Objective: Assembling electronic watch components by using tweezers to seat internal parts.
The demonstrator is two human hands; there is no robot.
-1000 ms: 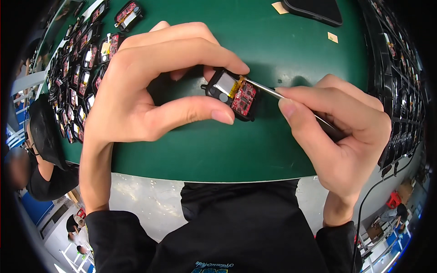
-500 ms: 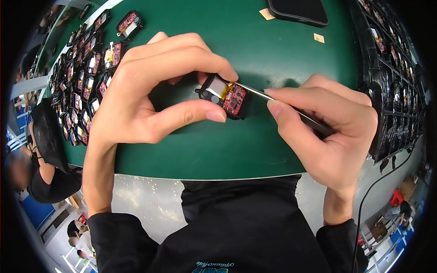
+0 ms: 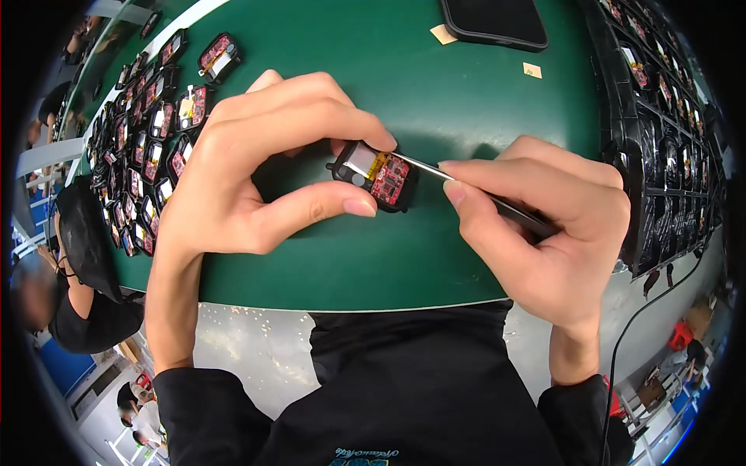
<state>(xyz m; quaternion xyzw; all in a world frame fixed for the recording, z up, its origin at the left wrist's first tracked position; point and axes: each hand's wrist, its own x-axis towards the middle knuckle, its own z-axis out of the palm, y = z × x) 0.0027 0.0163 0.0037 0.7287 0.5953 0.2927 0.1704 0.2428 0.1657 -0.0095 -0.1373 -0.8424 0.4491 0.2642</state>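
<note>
Between thumb and fingers, my left hand [image 3: 256, 155] holds a small black device housing [image 3: 339, 174] above the green table. Its open side faces up, showing a silver battery [image 3: 361, 160], a yellow flex strip [image 3: 379, 166] and a red circuit board [image 3: 391, 180]. My right hand [image 3: 548, 221] is closed in a pen grip on a pair of metal tweezers [image 3: 423, 166]. The tweezers' tips reach the upper edge of the housing, by the yellow strip and close to my left fingertip. Whether they pinch anything is too small to tell.
Many similar open housings [image 3: 162, 118] cover the table's left side, one [image 3: 219, 57] lying apart. A black phone [image 3: 497, 22] and small paper pieces [image 3: 532, 71] lie at the back. Black trays [image 3: 660, 171] of parts stand at the right. People [image 3: 85, 303] sit beyond the left edge.
Both hands, the housing and the tweezers appear slightly lower and further left, while the view itself has shifted a little. The grips and the tweezers' place at the housing's edge look the same.
</note>
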